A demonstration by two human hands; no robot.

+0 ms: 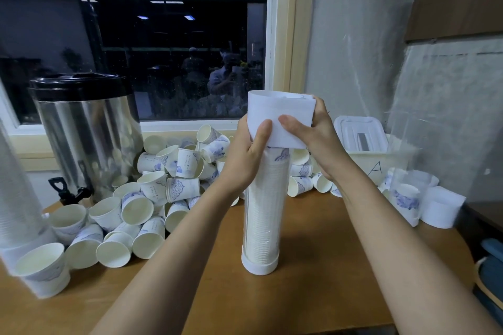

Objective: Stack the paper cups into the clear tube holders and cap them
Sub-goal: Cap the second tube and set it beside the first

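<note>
Three clear plastic tubes show on the brown wooden surface (pixel 313 294). One clear plastic tube holder (pixel 262 212) stands upright in the middle, near the person. It is filled almost to the top with a tight stack of white paper cups (pixel 265 193) and is closed at the bottom by a short white base cap (pixel 258 268). Over its top end sits one tall white cylindrical cap (pixel 280 119), held by both hands; how far down it is seated cannot be told. The left hand (pixel 245 160) wraps the cap's lower left edge and the tube top, thumb on the front. The right hand (pixel 313 141) grips the cap's right side, its fingers (pixel 291 122) curled round it with the thumb pressed on the front. A second clear tube (pixel 405 179) stands to the right with at least one blue-patterned cup (pixel 407 198) in it, and one spare white cap (pixel 442 211) sits just beside it. A third clear tube (pixel 13 193), packed with cups, leans at the left edge. Dozens of loose white paper cups with blue patterns (pixel 163 185), too many to count, lie heaped to the left and behind the middle tube. One steel drinks urn with a black lid (pixel 89 130) stands far left, and one white lidded plastic box marked "A" (pixel 378 163) far right; its contents are hidden.
</note>
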